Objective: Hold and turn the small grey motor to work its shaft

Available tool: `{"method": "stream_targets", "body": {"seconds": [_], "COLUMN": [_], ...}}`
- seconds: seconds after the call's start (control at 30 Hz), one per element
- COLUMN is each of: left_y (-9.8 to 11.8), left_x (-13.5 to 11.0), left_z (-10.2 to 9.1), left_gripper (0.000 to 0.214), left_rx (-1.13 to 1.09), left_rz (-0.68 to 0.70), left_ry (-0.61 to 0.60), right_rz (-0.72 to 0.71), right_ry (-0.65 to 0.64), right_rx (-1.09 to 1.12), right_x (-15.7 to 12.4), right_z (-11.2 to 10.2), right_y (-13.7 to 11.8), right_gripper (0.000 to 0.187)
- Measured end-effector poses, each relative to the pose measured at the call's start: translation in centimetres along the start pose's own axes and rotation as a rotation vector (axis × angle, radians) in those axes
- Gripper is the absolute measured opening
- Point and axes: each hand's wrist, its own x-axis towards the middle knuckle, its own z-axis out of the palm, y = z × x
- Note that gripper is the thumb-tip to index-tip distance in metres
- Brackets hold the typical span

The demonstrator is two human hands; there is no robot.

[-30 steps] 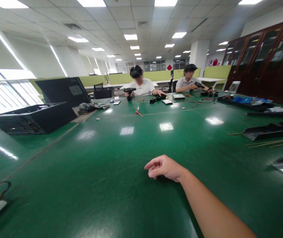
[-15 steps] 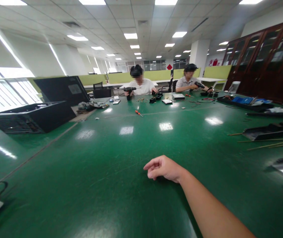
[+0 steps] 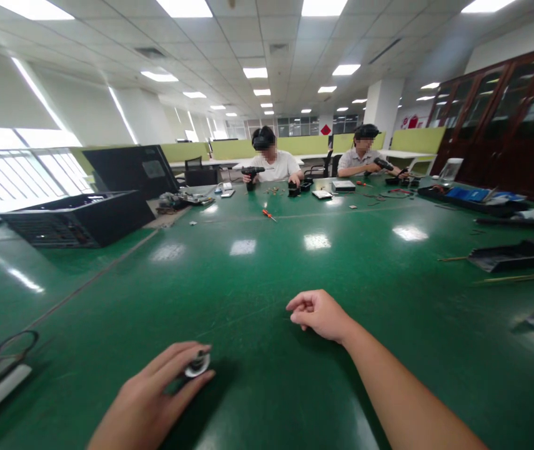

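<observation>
My left hand (image 3: 154, 381) is at the lower left over the green table (image 3: 229, 281), its thumb and fingers closed around a small round part (image 3: 198, 364) with a white rim and a dark middle. Fingers cover some of that part, and its exact kind is unclear. To the right, my right hand (image 3: 316, 314) rests on or just above the tabletop. Its fingers are loosely bent with the thumb a little apart, and nothing shows between them.
An orange screwdriver (image 3: 269, 215) lies farther back. Two people sit across the table with power drills (image 3: 252, 170). A black computer case (image 3: 79, 215) stands at the left; black trays (image 3: 519, 253) and thin rods (image 3: 524, 277) lie at the right.
My left hand has come into view from below, with the small round part in its fingers. My right hand keeps nearly the same pose; the view has shifted slightly.
</observation>
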Motion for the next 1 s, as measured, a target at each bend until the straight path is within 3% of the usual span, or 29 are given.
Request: {"method": "stream_targets", "body": {"seconds": [0.07, 0.17, 0.3, 0.5, 0.73, 1.0], "left_y": [1.6, 3.8, 4.5, 3.2, 2.7, 2.9], "left_x": [3.4, 7.9, 10.0, 9.0, 8.7, 8.8], "left_z": [2.5, 6.3, 9.3, 9.7, 10.6, 11.0], "left_gripper": [0.027, 0.039, 0.027, 0.024, 0.038, 0.027], "left_rx": [-0.110, -0.235, -0.317, -0.418, -0.473, -0.538], "left_rz": [0.042, 0.014, -0.005, 0.112, -0.011, -0.040], "left_ry": [-0.120, -0.104, -0.093, -0.060, -0.058, -0.052], "right_rz": [-0.059, -0.128, -0.225, -0.265, -0.282, -0.299], "right_ry": [0.127, 0.198, 0.191, 0.120, 0.102, 0.074], "right_rx": [-0.112, -0.111, -0.199, -0.458, -0.494, -0.485], "right_x": [0.2, 0.3, 0.0, -0.4, -0.8, -1.0], "right_z": [-0.5, -1.3, -1.7, -0.6, -0.1, 0.4], "right_y": [0.3, 0.7, 0.6, 0.2, -0.4, -0.7], "right_gripper": [0.018, 0.023, 0.039, 0.032, 0.027, 0.028]}}
